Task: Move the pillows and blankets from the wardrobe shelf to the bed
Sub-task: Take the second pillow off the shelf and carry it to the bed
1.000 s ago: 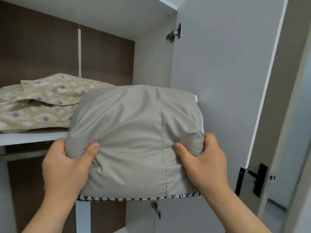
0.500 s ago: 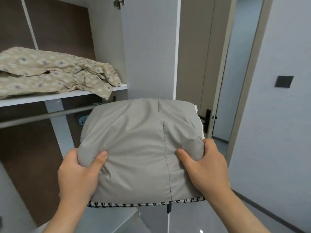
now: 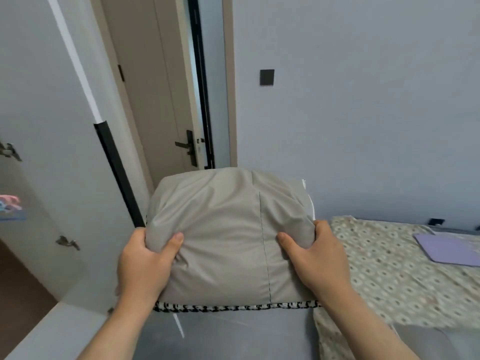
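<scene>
Now both hands, left (image 3: 141, 266) and right (image 3: 318, 258), grip grey pillow (image 3: 228, 237) beside bed (image 3: 389, 268).

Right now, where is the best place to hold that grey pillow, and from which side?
By its two side edges, one hand from each side, as the left hand and right hand do now. The grey pillow is wide, soft and puffy, so thumbs sink into the top while fingers wrap under, which likely keeps the grip steady.

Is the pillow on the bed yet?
Not yet. The grey pillow is off the shelf, held by the left hand and right hand. The bed is just to the right, with no pillows or blankets showing on the part in view.
</scene>
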Motion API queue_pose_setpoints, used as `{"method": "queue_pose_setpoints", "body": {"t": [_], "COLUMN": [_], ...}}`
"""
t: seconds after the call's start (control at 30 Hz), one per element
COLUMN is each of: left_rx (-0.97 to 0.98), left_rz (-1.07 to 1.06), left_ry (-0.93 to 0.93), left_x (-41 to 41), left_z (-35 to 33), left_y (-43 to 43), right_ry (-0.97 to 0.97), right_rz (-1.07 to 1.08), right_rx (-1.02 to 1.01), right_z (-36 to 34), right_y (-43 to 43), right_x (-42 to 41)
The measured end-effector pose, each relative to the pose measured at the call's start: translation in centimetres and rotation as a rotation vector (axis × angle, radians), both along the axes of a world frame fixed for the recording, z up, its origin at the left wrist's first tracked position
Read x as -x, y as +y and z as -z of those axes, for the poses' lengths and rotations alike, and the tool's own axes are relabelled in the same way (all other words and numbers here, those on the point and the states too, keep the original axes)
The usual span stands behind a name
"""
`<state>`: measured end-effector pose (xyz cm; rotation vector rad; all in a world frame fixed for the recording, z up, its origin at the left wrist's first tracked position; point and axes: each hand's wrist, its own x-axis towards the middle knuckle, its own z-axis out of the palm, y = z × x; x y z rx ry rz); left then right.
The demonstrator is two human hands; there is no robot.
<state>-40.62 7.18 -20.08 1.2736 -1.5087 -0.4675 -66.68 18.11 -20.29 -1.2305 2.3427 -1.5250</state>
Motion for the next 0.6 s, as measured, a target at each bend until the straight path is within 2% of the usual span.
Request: {"method": "queue_pose_setpoints", "body": {"t": [0.6], "left_rx": [-0.123], "left_rz": [0.655], "left_ry": [-0.088], "left_x": [21.3], "left_z": [4.7], "left_y": [-7.8], "right_ry": [-0.097], "right_rz": [0.645], "right_rx": [-0.176], "right_z": [3.8], "right_y": [6.5], "right_x": [8.8]}}
